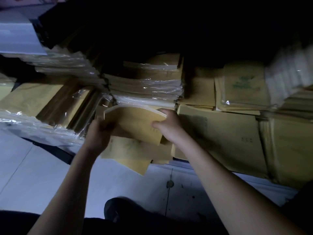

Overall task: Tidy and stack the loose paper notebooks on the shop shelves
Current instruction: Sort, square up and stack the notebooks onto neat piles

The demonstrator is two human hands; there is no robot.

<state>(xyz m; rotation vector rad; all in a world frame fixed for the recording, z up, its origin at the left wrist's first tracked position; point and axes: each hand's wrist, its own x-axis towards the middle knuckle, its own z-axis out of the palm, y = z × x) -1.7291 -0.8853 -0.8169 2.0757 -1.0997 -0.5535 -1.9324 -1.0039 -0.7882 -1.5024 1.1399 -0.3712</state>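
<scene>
Held between both hands: a thin bundle of brown paper notebooks (135,122), bowed upward along its top edge, just in front of the shrink-wrapped stack (145,87) on the low shelf. Right hand (166,124) clamped on the bundle's right edge, thumb on the front cover, the other fingers curled behind. Left hand (100,133) at the bundle's lower left corner, motion-blurred (finger positions impossible to tell, though apparently closed on the corner). Below the bundle, more loose notebooks (135,155) lying askew, one corner hanging past the shelf edge over the pale tiled floor (42,168). Right of the wrapped stack, flat brown piles (225,133), one topped by a cover with green print (243,83). Left of the wrapped stack, further plastic-wrapped packs (55,102), leaning. Above the stack, deep shadow.
</scene>
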